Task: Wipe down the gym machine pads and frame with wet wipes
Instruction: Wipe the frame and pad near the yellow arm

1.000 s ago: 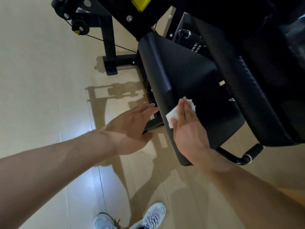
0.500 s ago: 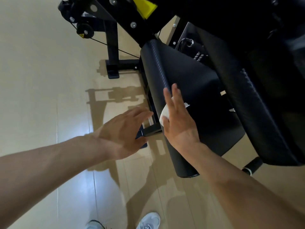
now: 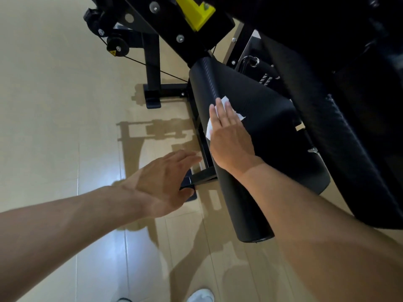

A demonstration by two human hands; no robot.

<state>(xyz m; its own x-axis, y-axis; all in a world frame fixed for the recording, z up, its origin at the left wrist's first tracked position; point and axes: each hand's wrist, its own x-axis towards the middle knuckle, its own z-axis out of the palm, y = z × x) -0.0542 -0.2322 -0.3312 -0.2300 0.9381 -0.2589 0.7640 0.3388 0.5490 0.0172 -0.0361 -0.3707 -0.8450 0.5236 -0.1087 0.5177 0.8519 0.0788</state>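
Pressing flat with straight fingers, the right hand (image 3: 231,138) holds a white wet wipe (image 3: 210,127) against the upper left edge of the black seat pad (image 3: 257,118); that grip is flat, not curled. The left hand (image 3: 161,184) hovers with fingers extended and relaxed, holding nothing, above the black frame bar (image 3: 204,175) beside the pad. Behind, a yellow bracket (image 3: 195,12) sits on the frame upright (image 3: 152,68).
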